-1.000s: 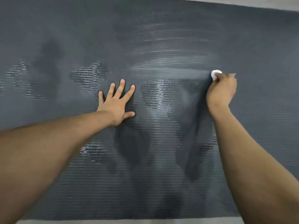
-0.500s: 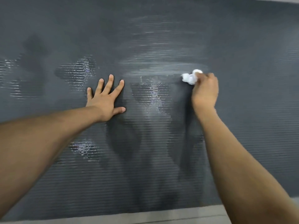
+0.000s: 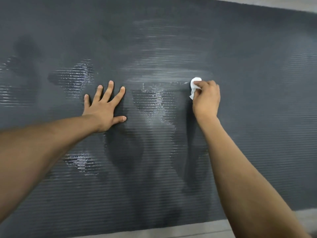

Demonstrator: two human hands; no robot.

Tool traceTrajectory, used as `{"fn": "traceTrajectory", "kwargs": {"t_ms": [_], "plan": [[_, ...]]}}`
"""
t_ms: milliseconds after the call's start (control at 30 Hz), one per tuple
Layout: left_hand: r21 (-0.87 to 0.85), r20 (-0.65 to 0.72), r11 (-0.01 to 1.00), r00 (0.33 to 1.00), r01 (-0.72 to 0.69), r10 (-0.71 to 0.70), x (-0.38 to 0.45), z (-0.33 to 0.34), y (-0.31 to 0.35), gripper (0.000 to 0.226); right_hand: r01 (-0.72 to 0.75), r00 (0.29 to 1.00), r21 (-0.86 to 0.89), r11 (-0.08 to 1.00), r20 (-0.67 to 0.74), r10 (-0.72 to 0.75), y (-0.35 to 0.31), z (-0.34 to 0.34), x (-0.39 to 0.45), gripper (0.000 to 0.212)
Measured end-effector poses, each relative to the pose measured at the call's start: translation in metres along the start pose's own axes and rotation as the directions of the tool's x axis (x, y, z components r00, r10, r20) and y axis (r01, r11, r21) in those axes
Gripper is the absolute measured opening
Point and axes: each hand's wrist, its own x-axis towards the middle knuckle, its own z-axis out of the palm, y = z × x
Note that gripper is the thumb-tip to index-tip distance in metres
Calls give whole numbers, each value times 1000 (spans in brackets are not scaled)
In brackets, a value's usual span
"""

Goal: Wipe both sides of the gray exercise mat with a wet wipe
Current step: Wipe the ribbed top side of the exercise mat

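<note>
right hand [image 3: 206, 100] hides most of wipe [image 3: 194, 85]

The mat [image 3: 257, 117] is dark gray and looks like foam or rubber, ribbed with fine ridges running across it. Dry parts are matt; wet patches [image 3: 151, 102] glisten along the ridges, and hazy pale streaks [image 3: 164, 73] dull the surface above. The wipe [image 3: 194, 86] is white, soft, crumpled cloth-like paper. The floor [image 3: 154, 233] is pale gray, smooth and matt.
</note>
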Motion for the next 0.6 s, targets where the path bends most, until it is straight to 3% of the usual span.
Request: {"fn": "traceTrajectory", "kwargs": {"t_ms": [100,167,200,300,400,500,600], "plan": [[17,7,1000,1000,3,-3,0,0,0,98,146,986,-21,989,-74,-147,5,-15,31,33],[23,7,1000,1000,4,-4,0,0,-1,98,77,972,4,997,-225,-74,21,-19,61,33],[26,7,1000,1000,4,-4,0,0,-1,98,12,972,17,1000,-234,-8,27,-17,70,33],[24,8,1000,1000,6,-6,1,0,0,99,-99,986,26,995,-135,102,27,5,72,36],[12,18,1000,1000,7,-7,0,0,-1,99,-174,974,90,981,-132,185,6,16,66,38],[10,19,1000,1000,9,-9,-1,0,0,99,35,996,125,992,-87,-25,-50,40,35,29],[7,21,1000,1000,15,-15,0,-2,0,100,280,955,222,934,35,-295,-120,69,-37,22]]}}
